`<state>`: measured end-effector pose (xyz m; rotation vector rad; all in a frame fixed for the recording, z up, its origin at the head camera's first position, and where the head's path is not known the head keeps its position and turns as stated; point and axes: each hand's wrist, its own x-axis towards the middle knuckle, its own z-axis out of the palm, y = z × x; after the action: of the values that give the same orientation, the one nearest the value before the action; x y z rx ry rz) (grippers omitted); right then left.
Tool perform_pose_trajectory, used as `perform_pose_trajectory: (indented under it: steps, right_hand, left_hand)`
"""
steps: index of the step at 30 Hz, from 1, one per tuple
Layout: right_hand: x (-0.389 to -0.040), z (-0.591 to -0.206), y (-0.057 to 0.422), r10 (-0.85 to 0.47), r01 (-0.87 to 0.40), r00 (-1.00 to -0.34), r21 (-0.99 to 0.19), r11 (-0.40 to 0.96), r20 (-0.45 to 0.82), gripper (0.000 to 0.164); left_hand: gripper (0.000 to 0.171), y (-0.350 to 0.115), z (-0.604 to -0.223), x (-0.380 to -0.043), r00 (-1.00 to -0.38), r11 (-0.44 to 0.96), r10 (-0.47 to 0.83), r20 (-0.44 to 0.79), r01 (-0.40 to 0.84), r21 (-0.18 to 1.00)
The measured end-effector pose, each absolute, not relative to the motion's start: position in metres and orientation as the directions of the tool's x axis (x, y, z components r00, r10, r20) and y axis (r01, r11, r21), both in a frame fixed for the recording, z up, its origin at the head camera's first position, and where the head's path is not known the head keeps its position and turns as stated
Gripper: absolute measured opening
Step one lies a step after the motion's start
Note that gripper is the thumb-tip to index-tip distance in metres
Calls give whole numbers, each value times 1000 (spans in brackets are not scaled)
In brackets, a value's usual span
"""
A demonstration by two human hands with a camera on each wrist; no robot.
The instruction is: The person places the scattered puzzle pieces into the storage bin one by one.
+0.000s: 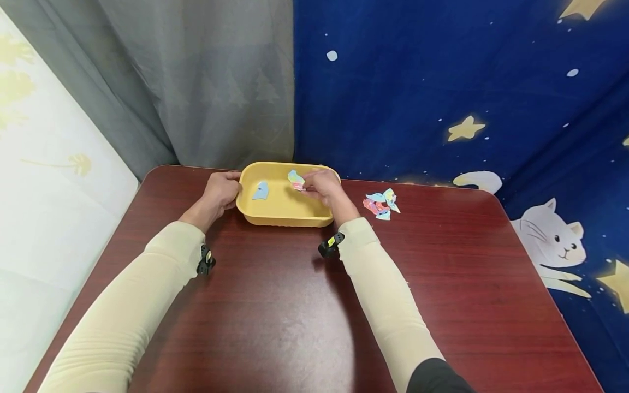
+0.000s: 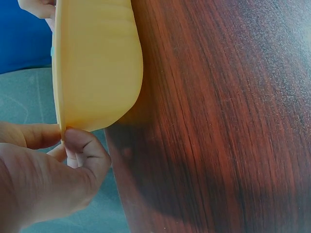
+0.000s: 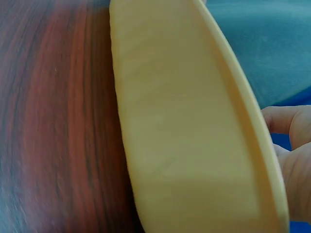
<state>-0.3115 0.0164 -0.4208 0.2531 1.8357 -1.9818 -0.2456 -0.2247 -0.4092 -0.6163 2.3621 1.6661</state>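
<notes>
A yellow plastic basin [image 1: 285,222] stands near the back edge of the table. At its left end my left hand [image 1: 222,191] pinches the rim, thumb and fingers on either side of the wall in the left wrist view. My right hand [image 1: 321,184] reaches over the basin's right part and pinches a torn-looking, colourful paper piece [image 1: 296,180] in blue, yellow and pink. On the basin's floor, at the left, lies a light blue paper piece [image 1: 261,191]. In the right wrist view the basin's wall hides the right fingertips and what they hold.
Several colourful paper pieces [image 1: 380,204] lie in a loose heap on the dark red table [image 1: 275,305], right of the basin. Behind the table hang a grey curtain [image 1: 231,82] and a blue starry curtain [image 1: 393,98]. A white patterned cloth [image 1: 44,180] hangs at the left.
</notes>
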Motion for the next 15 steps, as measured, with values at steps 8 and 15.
perform_pose_trajectory:
  steps: [8,15]
  right_hand:
    - [-312,-434,-1,-185,459,-872,-888,17,-454,42]
    - [-310,-439,-14,-182,480,-859,-876,40,-479,42]
  left_hand:
    - [49,-223,-410,-246,-899,285,-221,-377,-429,857]
    - [50,-224,-410,-246,-899,275,-228,-375,-429,861]
